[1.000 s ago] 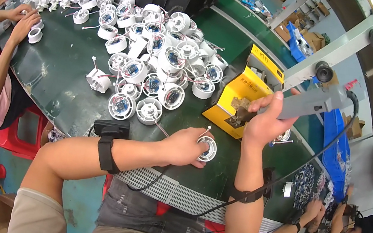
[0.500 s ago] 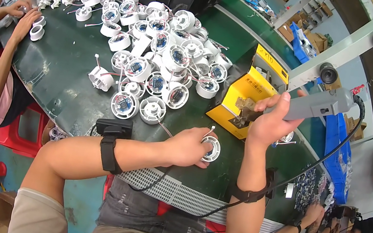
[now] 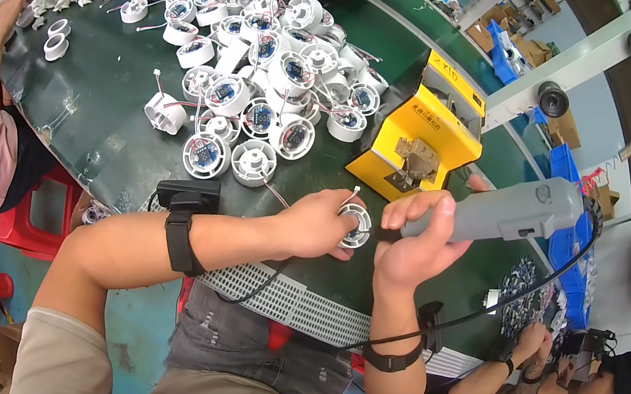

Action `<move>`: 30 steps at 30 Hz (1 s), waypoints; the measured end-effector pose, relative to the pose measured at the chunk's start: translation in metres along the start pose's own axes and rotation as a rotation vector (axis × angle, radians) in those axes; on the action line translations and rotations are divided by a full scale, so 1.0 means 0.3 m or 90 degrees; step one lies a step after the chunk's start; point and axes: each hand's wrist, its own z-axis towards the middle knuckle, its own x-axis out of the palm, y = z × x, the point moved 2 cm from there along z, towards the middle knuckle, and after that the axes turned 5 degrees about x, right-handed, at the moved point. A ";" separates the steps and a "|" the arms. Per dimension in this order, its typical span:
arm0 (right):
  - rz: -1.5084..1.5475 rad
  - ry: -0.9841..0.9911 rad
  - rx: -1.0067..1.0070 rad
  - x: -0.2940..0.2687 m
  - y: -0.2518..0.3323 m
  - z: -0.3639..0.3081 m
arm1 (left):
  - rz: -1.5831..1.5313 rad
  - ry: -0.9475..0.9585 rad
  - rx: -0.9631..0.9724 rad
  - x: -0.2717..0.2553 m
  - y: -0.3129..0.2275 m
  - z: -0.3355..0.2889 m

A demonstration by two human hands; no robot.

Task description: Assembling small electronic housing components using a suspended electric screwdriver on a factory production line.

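— What do the hands hold?
— Left hand (image 3: 319, 223) pinches a round white plastic lamp (image 3: 354, 226) against the dark green table (image 3: 93, 116). Right hand (image 3: 417, 244) is wrapped tight around a grey screwdriver (image 3: 511, 210), its tip beside the lamp.
— Beyond?
— A boxy yellow machine (image 3: 427, 141), then a heap (image 3: 269, 79) of similar ribbed white lamps.
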 end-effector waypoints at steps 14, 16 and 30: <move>-0.037 0.041 0.001 -0.016 -0.054 -0.031 | 0.016 -0.034 0.008 0.007 0.021 0.008; -0.025 0.057 0.003 -0.015 -0.049 -0.029 | 0.010 -0.042 0.006 0.006 0.010 0.003; 0.058 -0.014 -0.292 -0.019 0.138 0.263 | 0.009 -0.008 -0.008 -0.003 0.018 0.010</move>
